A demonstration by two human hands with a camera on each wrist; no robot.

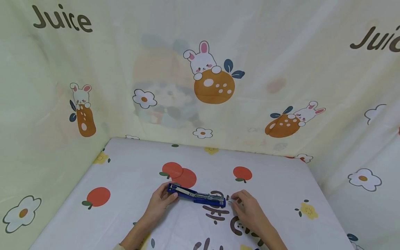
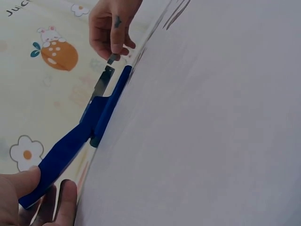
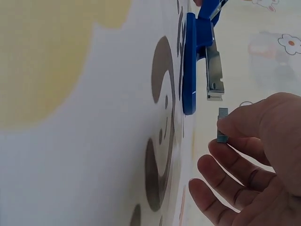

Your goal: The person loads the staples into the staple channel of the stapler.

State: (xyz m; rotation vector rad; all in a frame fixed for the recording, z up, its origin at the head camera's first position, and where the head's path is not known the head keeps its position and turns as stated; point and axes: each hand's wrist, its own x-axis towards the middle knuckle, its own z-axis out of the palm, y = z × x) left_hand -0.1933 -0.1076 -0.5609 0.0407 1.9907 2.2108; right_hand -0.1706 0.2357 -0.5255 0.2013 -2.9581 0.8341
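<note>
A blue stapler (image 1: 197,197) lies opened out, its top arm swung back and its metal magazine (image 3: 215,75) exposed above the blue base. My left hand (image 1: 160,200) grips the end of the top arm between thumb and fingers, as the left wrist view also shows. Just off the magazine's front end, my right hand (image 1: 249,211) pinches a short strip of staples (image 3: 222,125) between thumb and index finger. A small gap separates the strip from the stapler. In the right wrist view the other fingers of that hand are loosely bent.
Under the hands spreads a white tablecloth (image 1: 131,194) printed with red fruit, yellow flowers and brown lettering. Pale curtains (image 1: 162,31) with rabbit and orange prints hang behind the table and along both sides.
</note>
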